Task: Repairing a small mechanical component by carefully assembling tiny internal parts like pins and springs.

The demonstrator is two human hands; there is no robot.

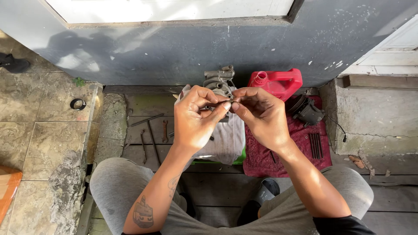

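Together, a small thin metal ring is pinched between the fingertips of the left hand and right hand, held above a grey metal casting resting on a white cloth; a red jug stands near the cloth's far right corner.

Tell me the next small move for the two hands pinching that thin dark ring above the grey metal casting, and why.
Probably lower the thin dark ring toward the grey metal casting just behind it. Left hand and right hand pinch it together at the fingertips, directly over the casting on the whitish cloth. Whether the ring seats there cannot be told.
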